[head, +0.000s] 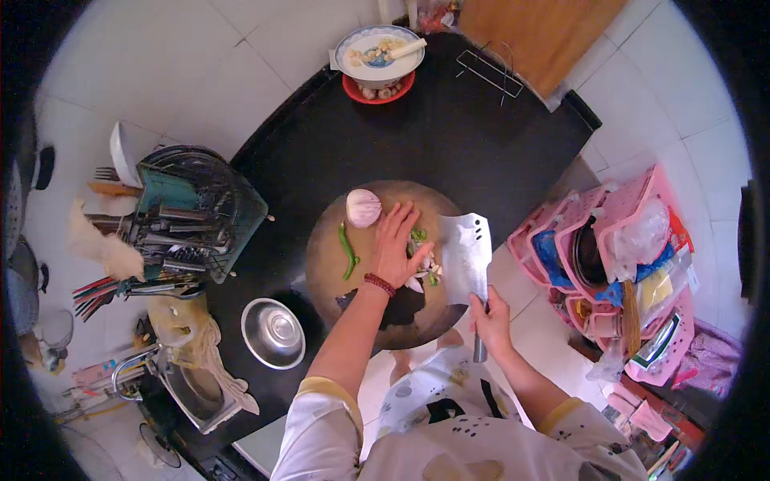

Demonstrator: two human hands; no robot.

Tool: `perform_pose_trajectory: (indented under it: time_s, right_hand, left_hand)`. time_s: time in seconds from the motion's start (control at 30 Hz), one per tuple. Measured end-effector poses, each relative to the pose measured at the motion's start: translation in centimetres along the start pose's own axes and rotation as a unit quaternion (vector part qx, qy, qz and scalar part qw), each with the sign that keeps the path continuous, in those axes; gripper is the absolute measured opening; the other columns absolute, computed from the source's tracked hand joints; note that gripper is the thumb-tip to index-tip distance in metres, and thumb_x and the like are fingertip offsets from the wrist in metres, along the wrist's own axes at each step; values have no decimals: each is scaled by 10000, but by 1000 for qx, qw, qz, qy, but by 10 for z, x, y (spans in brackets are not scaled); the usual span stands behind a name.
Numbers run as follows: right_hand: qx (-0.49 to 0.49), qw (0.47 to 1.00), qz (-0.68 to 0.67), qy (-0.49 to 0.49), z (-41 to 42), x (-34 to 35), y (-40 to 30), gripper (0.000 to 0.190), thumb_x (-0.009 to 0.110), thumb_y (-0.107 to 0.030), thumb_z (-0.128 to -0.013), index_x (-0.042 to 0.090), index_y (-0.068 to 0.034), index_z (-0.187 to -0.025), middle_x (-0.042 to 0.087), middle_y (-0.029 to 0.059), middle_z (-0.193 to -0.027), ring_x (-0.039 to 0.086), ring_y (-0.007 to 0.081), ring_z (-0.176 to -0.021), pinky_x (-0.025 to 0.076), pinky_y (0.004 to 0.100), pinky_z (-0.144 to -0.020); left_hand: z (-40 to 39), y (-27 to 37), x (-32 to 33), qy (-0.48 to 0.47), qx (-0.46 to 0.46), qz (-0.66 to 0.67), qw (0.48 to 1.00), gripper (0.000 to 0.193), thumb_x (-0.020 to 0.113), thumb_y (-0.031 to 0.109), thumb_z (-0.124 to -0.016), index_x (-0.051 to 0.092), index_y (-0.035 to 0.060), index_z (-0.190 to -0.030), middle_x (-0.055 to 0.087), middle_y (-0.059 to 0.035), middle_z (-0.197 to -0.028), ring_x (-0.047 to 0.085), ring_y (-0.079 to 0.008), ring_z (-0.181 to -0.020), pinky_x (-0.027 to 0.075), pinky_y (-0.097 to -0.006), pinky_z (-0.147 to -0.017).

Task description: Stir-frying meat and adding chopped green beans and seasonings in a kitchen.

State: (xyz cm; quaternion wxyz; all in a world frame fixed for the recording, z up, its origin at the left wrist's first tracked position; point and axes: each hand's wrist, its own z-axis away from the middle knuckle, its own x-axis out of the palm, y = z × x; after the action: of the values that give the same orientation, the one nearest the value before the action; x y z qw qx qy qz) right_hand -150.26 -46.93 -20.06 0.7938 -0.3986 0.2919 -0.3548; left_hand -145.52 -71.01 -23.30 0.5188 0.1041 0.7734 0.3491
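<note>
My right hand (pixel 494 320) grips the handle of a metal cleaver (pixel 464 258). Its broad blade lies at the right edge of a round wooden chopping board (pixel 325 264). Over the middle of the board, my left hand (pixel 394 252) is spread with its thumb apart, beside a small heap of chopped green pepper and pale pieces (pixel 432 269). That hand partly hides the heap. Left of my fingers sit a cut half of a purple onion (pixel 363 208) and a whole green chili pepper (pixel 347 251). A dark, irregular patch marks the board's near part.
A steel bowl (pixel 273 333) stands left of the board. At the back, a plate (pixel 380 51) with peeled cloves rests above a red bowl (pixel 379 96) of garlic. A utensil rack (pixel 198 216) and sink (pixel 195 391) lie left; pink baskets (pixel 601 210) stand right.
</note>
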Motion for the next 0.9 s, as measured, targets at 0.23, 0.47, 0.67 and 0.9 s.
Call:
perform_pose_trajectory:
  time_s: [0.23, 0.47, 0.67, 0.9]
  right_hand:
    - [42, 994, 28, -92, 7, 30, -1, 183, 605, -152, -922, 508, 1, -950, 613, 66, -621, 622, 131, -495, 495, 269, -432]
    - [76, 979, 37, -185, 15, 60, 4, 141, 577, -101, -936, 506, 5, -995, 624, 81, -673, 637, 145, -543, 529, 282, -492]
    - [22, 962, 63, -263, 36, 65, 6, 94, 559, -65, -928, 506, -3, -975, 621, 75, -668, 630, 137, -559, 526, 282, -513]
    - [18, 926, 71, -370, 101, 67, 23, 61, 551, -62, -926, 522, -15, -951, 604, 55, -666, 609, 124, -540, 519, 271, -508]
  left_hand:
    - [28, 24, 8, 32, -53, 55, 997, 621, 654, 354, -815, 492, 24, -1317, 457, -187, -1383, 379, -385, -1325, 280, -497, -1102]
    - [54, 43, 9, 124, -143, 85, 978, 569, 614, 302, -847, 489, 3, -1315, 466, -201, -1372, 430, -375, -1288, 327, -445, -1080]
    - [89, 55, 4, 209, -229, 112, 944, 454, 597, 197, -878, 527, -16, -1273, 477, -192, -1360, 466, -351, -1252, 366, -414, -1047]
    - [172, 93, -30, 315, -310, 101, 891, 385, 559, 144, -890, 556, 17, -1254, 511, -175, -1332, 484, -314, -1238, 366, -387, -1047]
